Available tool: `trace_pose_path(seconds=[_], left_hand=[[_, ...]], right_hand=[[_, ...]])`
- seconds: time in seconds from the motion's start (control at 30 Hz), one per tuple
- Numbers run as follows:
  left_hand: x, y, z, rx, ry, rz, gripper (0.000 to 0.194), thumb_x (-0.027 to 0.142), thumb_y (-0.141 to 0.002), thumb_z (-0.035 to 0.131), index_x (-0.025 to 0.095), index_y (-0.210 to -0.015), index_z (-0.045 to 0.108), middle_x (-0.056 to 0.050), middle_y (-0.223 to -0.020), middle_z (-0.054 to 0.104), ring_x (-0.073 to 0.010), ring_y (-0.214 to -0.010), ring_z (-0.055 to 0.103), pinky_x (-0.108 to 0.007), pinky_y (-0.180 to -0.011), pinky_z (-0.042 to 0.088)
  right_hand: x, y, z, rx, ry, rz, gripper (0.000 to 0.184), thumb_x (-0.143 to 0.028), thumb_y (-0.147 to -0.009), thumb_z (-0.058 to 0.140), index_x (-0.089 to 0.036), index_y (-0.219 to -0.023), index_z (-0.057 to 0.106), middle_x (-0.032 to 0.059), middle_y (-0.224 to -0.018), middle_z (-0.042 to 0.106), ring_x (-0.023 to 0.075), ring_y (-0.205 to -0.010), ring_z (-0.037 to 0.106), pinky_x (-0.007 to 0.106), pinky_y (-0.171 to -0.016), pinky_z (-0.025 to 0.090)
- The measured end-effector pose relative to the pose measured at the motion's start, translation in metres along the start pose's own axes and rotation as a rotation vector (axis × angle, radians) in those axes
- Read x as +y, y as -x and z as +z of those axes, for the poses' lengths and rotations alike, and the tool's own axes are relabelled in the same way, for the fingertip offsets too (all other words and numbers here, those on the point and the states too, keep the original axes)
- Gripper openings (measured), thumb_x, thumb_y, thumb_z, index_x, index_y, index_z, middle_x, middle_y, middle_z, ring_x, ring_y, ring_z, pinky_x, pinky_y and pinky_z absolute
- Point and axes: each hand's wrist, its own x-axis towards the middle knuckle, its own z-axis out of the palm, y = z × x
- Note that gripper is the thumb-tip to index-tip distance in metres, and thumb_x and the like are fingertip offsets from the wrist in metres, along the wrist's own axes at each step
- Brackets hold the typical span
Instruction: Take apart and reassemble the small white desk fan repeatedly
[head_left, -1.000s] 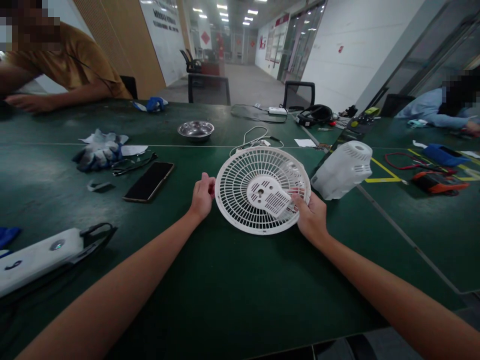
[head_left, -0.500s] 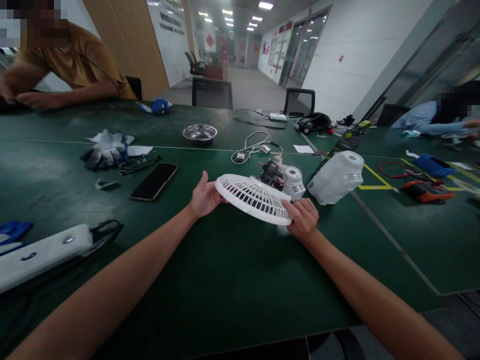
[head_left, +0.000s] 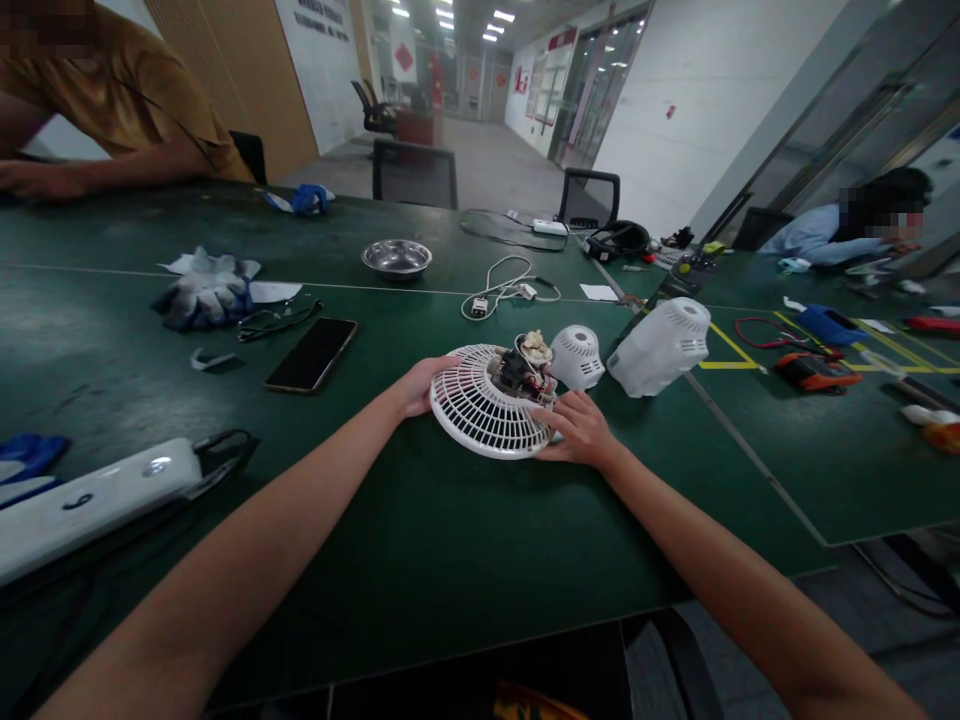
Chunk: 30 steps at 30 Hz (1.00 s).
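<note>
A round white fan grille [head_left: 486, 428] is held low over the green table, tilted slightly toward me. On its upper side sits a dark motor [head_left: 517, 370] with wires and a cream-coloured part on top. My left hand [head_left: 424, 386] grips the grille's left rim, fingers partly hidden beneath it. My right hand [head_left: 579, 430] holds the right rim, thumb on top beside the motor. Just behind, a white vented motor cover [head_left: 577, 357] rests on the table. Right of it lies a larger white plastic housing [head_left: 661, 347].
A phone [head_left: 312, 355], gloves [head_left: 206, 290] and a white power strip [head_left: 97, 505] lie to the left. Behind are a metal bowl [head_left: 397, 259] and a white cable [head_left: 495, 292]. An orange multimeter [head_left: 816, 372] lies right. Two people sit across the table.
The grille has tipped so its motor side faces up toward me. My right hand has shifted left along with its rim, and my left hand has closed further on its edge.
</note>
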Motion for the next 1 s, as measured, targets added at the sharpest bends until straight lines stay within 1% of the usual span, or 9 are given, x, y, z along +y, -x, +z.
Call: trace_pose_path(seconds=[0.13,0.27,0.37,0.47,0.6,0.7,0.8,0.87,1.0], left_hand=[[0.002,-0.001,0.001,0.053,0.054,-0.034,0.020,0.015,-0.095,0.059,0.005,-0.108,0.071,-0.016,-0.101,0.079,-0.0203,-0.088,0.078,-0.033,-0.091,0.063],[0.002,-0.003,0.002,0.109,0.099,-0.019,0.020,0.010,-0.096,0.054,0.002,-0.102,0.071,-0.016,-0.090,0.078,-0.0198,-0.079,0.077,-0.031,-0.082,0.065],[0.000,-0.004,0.005,0.142,0.085,0.045,0.017,0.009,-0.096,0.057,0.002,-0.102,0.072,-0.017,-0.089,0.078,-0.0206,-0.077,0.077,-0.032,-0.079,0.065],[-0.003,-0.004,0.011,0.186,0.054,0.127,0.014,0.008,-0.095,0.061,0.002,-0.101,0.072,-0.017,-0.090,0.078,-0.0209,-0.076,0.077,-0.033,-0.077,0.065],[-0.007,-0.003,0.018,0.291,-0.032,0.250,0.010,0.010,-0.092,0.067,0.005,-0.098,0.074,-0.014,-0.088,0.078,-0.0195,-0.074,0.076,-0.031,-0.073,0.064],[-0.011,-0.005,0.020,0.416,-0.144,0.379,0.016,0.010,-0.089,0.072,0.009,-0.104,0.074,-0.010,-0.091,0.078,-0.0174,-0.076,0.074,-0.029,-0.073,0.061],[-0.015,-0.007,0.018,0.466,-0.308,0.447,0.022,0.015,-0.090,0.073,0.011,-0.112,0.073,-0.009,-0.095,0.077,-0.0179,-0.079,0.074,-0.029,-0.073,0.060],[-0.018,-0.007,0.017,0.465,-0.425,0.462,0.027,0.022,-0.093,0.071,0.013,-0.118,0.071,-0.009,-0.096,0.076,-0.0197,-0.080,0.073,-0.031,-0.071,0.059],[-0.023,-0.004,0.022,0.505,-0.635,0.505,0.034,0.032,-0.094,0.072,0.014,-0.122,0.071,-0.011,-0.100,0.076,-0.0224,-0.086,0.072,-0.035,-0.078,0.058]], right_hand=[[0.009,0.007,0.002,0.201,-0.042,0.080,0.051,-0.068,-0.077,0.070,-0.026,-0.106,0.071,0.0050,-0.080,0.065,0.0270,-0.081,0.061,0.046,-0.079,0.050],[0.032,0.005,0.002,0.542,0.177,0.463,0.042,-0.050,-0.085,0.063,-0.019,-0.113,0.061,0.0121,-0.103,0.063,0.0329,-0.104,0.059,0.056,-0.098,0.047],[0.049,-0.004,0.003,0.508,0.229,0.681,0.062,-0.046,-0.080,0.067,-0.016,-0.132,0.053,0.0198,-0.132,0.056,0.0376,-0.128,0.049,0.059,-0.111,0.039],[0.061,-0.012,0.005,0.395,0.162,0.799,0.079,-0.045,-0.075,0.071,-0.017,-0.144,0.045,0.0201,-0.143,0.054,0.0388,-0.133,0.049,0.058,-0.114,0.038],[0.072,-0.012,0.005,0.320,-0.064,0.889,0.093,-0.048,-0.067,0.081,-0.020,-0.147,0.043,0.0166,-0.134,0.065,0.0376,-0.117,0.064,0.057,-0.107,0.048],[0.075,-0.009,0.002,0.462,-0.293,0.974,0.090,-0.054,-0.065,0.083,-0.021,-0.141,0.048,0.0124,-0.120,0.070,0.0351,-0.105,0.068,0.060,-0.102,0.052],[0.069,-0.009,-0.001,0.672,-0.796,0.968,0.073,-0.063,-0.079,0.067,-0.025,-0.137,0.046,0.0106,-0.129,0.065,0.0294,-0.104,0.069,0.054,-0.092,0.060],[0.059,-0.012,-0.003,0.691,-1.092,0.876,0.061,-0.065,-0.087,0.055,-0.028,-0.135,0.046,0.0087,-0.137,0.061,0.0266,-0.106,0.070,0.050,-0.087,0.063],[0.030,-0.022,-0.005,0.691,-1.076,0.681,0.061,-0.064,-0.092,0.054,-0.034,-0.143,0.038,0.0073,-0.144,0.057,0.0275,-0.116,0.067,0.050,-0.090,0.063]])
